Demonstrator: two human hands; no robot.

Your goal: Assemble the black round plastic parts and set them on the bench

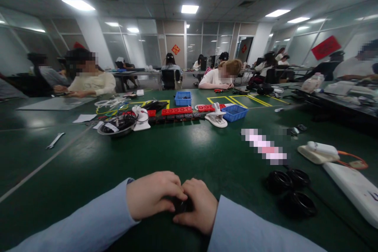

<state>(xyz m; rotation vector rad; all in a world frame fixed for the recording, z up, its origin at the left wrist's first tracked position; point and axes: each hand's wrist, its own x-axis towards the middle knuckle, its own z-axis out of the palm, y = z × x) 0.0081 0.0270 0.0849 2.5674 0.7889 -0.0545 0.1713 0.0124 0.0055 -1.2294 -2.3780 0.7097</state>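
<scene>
Head view: at the bottom centre of the frame, right hand [201,206] is curled narrow around a small dark piece [182,206], largely covered by fingers; left hand [156,193] meets it from the left, thumb and fingertips drawn close, though whether they grip the piece cannot be told; step in hand, as judged: close two-handed handling just over the green table [177,151]; next move seems to call for a steady right hold and small left-finger adjustments; lower right, black rings [301,204] lie clustered, apart from the hands; mid-frame, white clip [217,120] stands near blue bin [235,114]; beyond, upper centre-right, a co-worker [211,78] bends over the table.
</scene>
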